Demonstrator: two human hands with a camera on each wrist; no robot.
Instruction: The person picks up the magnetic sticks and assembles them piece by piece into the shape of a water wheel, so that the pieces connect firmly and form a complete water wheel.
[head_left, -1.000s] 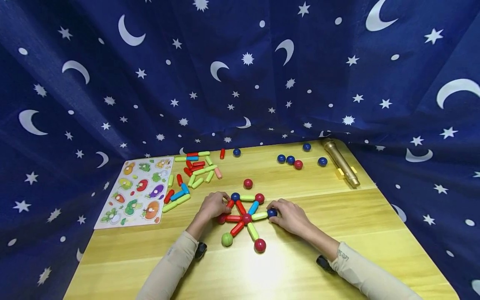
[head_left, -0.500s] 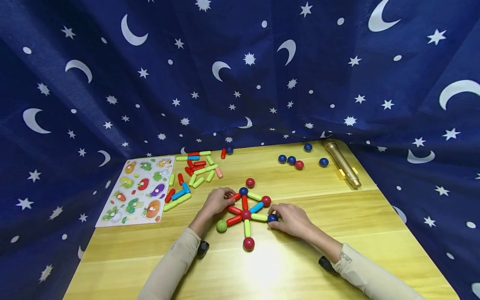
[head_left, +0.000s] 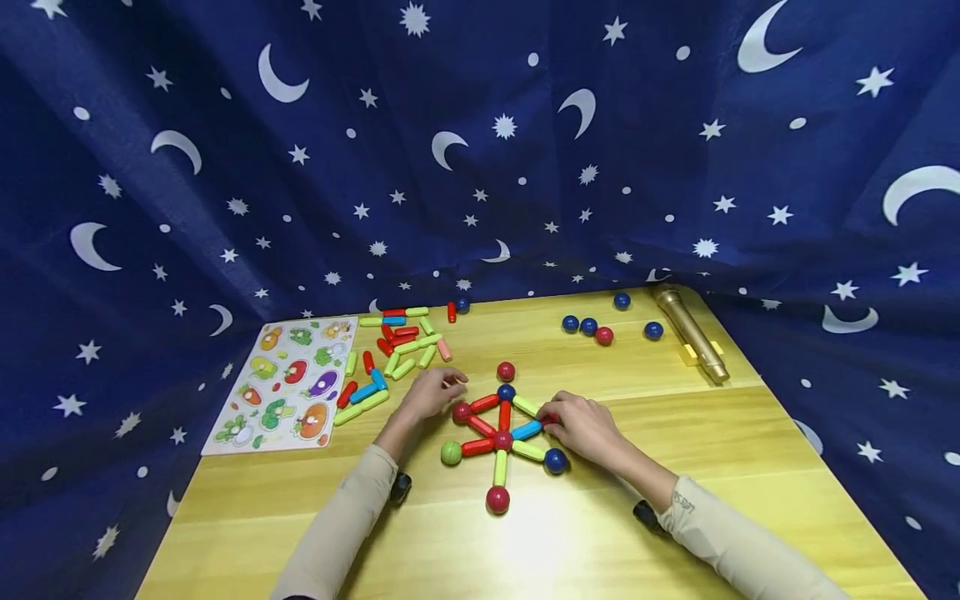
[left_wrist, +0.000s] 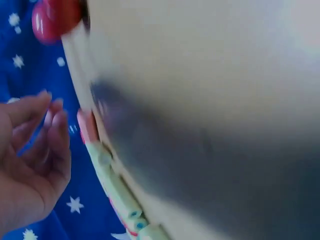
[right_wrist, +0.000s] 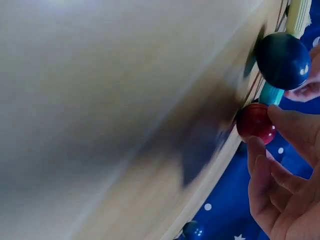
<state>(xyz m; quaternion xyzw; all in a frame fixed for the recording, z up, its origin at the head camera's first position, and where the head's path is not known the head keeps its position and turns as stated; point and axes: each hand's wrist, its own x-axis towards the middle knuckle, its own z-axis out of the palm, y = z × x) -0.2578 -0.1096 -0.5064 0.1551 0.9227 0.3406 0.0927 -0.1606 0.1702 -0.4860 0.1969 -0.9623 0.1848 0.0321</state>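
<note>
Dark blue curtain behind and beside table, printed with white moons, stars, dots. Light wood-grain table, glare near front. White vegetable-picture board flat at left edge: eggplant, tomato, broccoli among prints. Gold tube back right, slanted, yellow pieces at sides.

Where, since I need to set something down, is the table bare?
Bare wood lies between the right hand and the gold tube, and between the sleeves, on the near side of the ball-and-stick star. It's crowded beyond the left hand, where loose sticks lie beside the picture board.
</note>
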